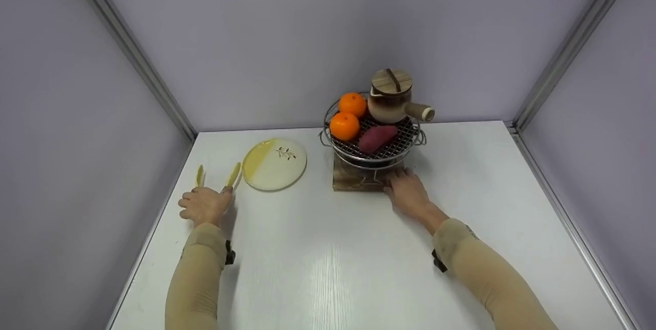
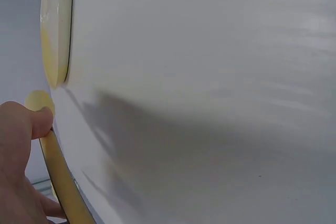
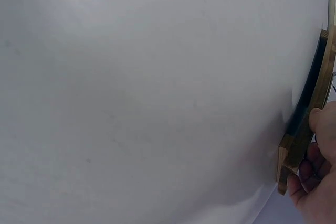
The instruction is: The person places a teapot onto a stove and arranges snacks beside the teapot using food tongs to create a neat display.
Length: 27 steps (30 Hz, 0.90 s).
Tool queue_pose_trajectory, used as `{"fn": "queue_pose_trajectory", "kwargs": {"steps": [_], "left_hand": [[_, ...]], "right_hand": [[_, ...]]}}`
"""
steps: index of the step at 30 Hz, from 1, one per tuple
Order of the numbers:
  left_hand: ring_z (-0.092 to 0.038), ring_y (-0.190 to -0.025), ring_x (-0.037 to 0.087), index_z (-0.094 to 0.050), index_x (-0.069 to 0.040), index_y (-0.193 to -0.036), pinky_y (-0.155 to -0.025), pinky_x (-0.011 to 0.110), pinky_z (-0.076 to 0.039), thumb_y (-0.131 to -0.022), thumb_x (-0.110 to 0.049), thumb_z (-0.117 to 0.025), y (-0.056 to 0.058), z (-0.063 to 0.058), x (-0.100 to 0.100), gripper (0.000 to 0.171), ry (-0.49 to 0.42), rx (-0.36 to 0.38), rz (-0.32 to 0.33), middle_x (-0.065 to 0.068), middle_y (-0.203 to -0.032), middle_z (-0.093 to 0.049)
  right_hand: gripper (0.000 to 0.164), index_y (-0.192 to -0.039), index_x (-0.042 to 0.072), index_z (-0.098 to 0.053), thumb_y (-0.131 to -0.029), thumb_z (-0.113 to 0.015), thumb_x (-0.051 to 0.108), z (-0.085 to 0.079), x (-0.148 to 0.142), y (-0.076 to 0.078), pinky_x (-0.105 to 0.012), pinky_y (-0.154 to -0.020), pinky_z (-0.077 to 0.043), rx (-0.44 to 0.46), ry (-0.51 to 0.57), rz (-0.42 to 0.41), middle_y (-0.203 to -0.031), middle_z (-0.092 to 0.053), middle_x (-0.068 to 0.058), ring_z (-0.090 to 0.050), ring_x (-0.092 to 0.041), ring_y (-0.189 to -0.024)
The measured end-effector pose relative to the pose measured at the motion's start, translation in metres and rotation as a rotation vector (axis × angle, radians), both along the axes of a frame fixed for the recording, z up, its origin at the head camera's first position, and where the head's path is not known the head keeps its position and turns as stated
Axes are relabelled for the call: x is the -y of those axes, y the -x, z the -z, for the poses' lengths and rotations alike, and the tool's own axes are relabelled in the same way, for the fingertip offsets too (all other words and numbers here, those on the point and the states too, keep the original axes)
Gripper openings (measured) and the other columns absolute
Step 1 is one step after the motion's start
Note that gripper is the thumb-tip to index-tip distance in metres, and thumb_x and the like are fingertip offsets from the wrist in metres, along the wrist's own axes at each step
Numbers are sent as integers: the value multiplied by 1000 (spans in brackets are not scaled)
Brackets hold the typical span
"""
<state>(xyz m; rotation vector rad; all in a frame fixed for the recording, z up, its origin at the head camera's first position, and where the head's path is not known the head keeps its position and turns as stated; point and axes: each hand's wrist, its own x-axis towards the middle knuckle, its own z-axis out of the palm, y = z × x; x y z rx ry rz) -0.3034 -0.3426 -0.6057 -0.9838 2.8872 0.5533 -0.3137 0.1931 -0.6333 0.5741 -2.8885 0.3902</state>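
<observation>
My left hand (image 1: pixel 203 205) holds a pair of tongs with yellow tips (image 1: pixel 233 175), spread apart and pointing away from me. In the left wrist view the thumb presses along one yellow arm of the tongs (image 2: pixel 62 182). On the right, my right hand (image 1: pixel 410 194) grips the near right corner of the wooden base (image 1: pixel 351 181) under a round wire grill (image 1: pixel 369 157). The right wrist view has the thumb at the edge of that wooden base (image 3: pixel 302 142), fingers curled beside it. Two oranges (image 1: pixel 344 126), a purple sweet potato (image 1: pixel 378 138) and a lidded teapot (image 1: pixel 387 107) sit on the grill.
A round cream and yellow plate (image 1: pixel 277 171) with a leaf sprig lies between the tongs and the grill. The teapot's side handle (image 1: pixel 420 111) sticks out past the grill's right rim. Grey walls enclose the white table (image 1: pixel 307 248) at the back and both sides.
</observation>
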Motion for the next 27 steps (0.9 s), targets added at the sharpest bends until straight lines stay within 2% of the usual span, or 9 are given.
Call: {"fn": "queue_pose_trajectory", "kwargs": {"steps": [8,17,22,24,27], "left_hand": [[-53,-135,57,-47,25,-149,-108,70,-49,-99,-64,-62,-5,11,2,104,4,11,-39,45,-142,-54],[-54,-135,56,-45,24,-151,-105,67,-53,-98,-67,-63,-4,19,5,107,-12,58,-50,45,-144,-54],[-58,-126,55,-48,26,-146,-96,64,-55,-99,-60,-63,-5,12,0,99,53,91,-2,44,-136,-57],[-58,-125,55,-49,25,-144,-96,65,-55,-101,-56,-64,-4,6,-6,93,86,72,35,43,-134,-58],[-55,-130,57,-50,23,-146,-103,68,-52,-104,-51,-63,-1,-6,-19,86,115,10,98,44,-137,-58]], "right_hand": [[33,-133,-3,-69,-109,-73,19,-2,0,-4,-64,-115,-51,6,5,0,-134,-70,-29,-64,-49,-126],[37,-137,-2,-67,-109,-72,21,-2,0,-4,-64,-115,-52,7,18,-2,-138,-69,-28,-64,-49,-128],[30,-129,-1,-72,-109,-72,20,-5,-2,-4,-63,-113,-52,14,58,-18,-130,-73,-26,-68,-47,-121],[26,-124,-1,-74,-108,-72,20,-8,-6,-4,-61,-110,-54,20,78,-18,-123,-75,-24,-70,-45,-115],[23,-118,0,-75,-109,-71,21,-14,-15,-5,-60,-102,-57,39,96,6,-114,-78,-22,-73,-44,-107]]}}
